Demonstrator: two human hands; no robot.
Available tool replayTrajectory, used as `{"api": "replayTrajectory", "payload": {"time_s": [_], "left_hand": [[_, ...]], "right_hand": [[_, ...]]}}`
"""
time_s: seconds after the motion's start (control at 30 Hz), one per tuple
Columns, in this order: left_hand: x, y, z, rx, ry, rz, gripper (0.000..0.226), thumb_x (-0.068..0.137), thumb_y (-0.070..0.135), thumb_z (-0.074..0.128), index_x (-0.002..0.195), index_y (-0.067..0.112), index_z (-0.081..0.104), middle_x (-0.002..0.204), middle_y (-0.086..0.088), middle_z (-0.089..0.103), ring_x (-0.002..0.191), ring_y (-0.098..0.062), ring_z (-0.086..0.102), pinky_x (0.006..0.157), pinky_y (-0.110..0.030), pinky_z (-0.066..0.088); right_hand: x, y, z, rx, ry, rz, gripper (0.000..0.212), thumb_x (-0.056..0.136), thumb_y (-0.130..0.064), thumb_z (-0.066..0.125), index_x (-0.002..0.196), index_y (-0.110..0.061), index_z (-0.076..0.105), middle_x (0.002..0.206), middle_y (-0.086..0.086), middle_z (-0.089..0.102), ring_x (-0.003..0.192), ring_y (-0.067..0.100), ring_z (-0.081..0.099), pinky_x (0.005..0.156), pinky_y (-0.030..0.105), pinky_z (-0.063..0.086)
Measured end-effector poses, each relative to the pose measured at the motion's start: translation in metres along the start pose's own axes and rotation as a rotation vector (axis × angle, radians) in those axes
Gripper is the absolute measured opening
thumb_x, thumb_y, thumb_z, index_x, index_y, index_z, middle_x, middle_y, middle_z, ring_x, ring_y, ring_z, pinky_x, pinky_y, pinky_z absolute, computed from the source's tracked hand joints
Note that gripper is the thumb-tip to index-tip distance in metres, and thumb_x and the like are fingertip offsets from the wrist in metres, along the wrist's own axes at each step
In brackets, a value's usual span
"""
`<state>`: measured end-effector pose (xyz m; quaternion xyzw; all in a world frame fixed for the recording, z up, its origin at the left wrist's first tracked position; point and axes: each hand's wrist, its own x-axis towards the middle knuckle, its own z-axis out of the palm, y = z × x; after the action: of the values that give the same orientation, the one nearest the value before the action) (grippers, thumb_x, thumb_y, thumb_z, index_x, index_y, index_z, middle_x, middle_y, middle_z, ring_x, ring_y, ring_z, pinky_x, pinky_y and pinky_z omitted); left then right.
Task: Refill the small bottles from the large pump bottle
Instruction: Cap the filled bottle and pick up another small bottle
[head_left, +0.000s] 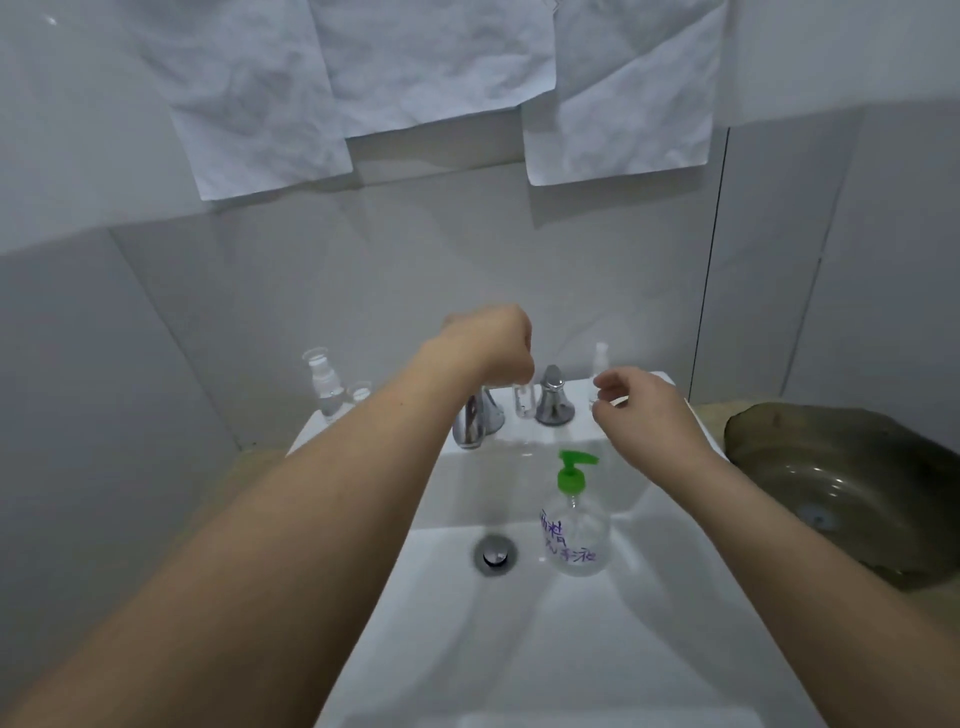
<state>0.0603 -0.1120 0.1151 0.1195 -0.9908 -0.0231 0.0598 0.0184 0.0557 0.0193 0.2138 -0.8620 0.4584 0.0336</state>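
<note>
The large clear pump bottle with a green pump head and handwritten label stands upright inside the white sink. A small clear bottle stands on the sink's back ledge between the tap and its handle. My left hand curls down over this bottle and grips its top. A small spray bottle stands at the ledge's right end, its lower part hidden by my right hand, whose fingers and thumb curl round it. Another small pump bottle with a clear cap stands at the ledge's left end.
A chrome tap and its handle sit on the back ledge. A small clear cap stands beside the left bottle. The drain lies left of the pump bottle. A dark stone basin is at right. Paper sheets hang on the wall.
</note>
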Motion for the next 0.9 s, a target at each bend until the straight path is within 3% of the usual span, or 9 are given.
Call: {"api": "replayTrajectory", "payload": {"time_s": [0.27, 0.57, 0.9], "left_hand": [[0.043, 0.000, 0.036, 0.159, -0.020, -0.002, 0.015, 0.078, 0.017, 0.063, 0.093, 0.020, 0.064, 0.089, 0.000, 0.065, 0.088, -0.025, 0.058, 0.088, -0.037, 0.030], [0.051, -0.007, 0.061, 0.236, -0.054, -0.042, 0.018, 0.076, 0.012, 0.057, 0.091, 0.022, 0.061, 0.075, 0.003, 0.056, 0.082, -0.024, 0.056, 0.096, -0.043, 0.024], [0.051, -0.008, 0.060, 0.247, -0.073, -0.067, 0.022, 0.076, 0.012, 0.055, 0.095, 0.021, 0.062, 0.077, 0.002, 0.058, 0.079, -0.023, 0.055, 0.099, -0.046, 0.022]], "right_hand": [[0.016, 0.013, 0.017, -0.116, -0.009, -0.031, 0.030, 0.088, -0.018, 0.054, 0.118, -0.017, 0.059, 0.113, -0.002, 0.061, 0.097, 0.016, 0.057, 0.079, 0.028, 0.041], [0.020, 0.022, 0.035, -0.106, -0.029, -0.044, 0.030, 0.087, -0.019, 0.056, 0.116, -0.017, 0.060, 0.112, -0.001, 0.062, 0.094, 0.017, 0.055, 0.075, 0.025, 0.036], [0.019, 0.019, 0.035, -0.112, -0.040, -0.047, 0.028, 0.087, -0.019, 0.055, 0.115, -0.017, 0.059, 0.113, -0.001, 0.060, 0.095, 0.018, 0.054, 0.076, 0.026, 0.036]]}}
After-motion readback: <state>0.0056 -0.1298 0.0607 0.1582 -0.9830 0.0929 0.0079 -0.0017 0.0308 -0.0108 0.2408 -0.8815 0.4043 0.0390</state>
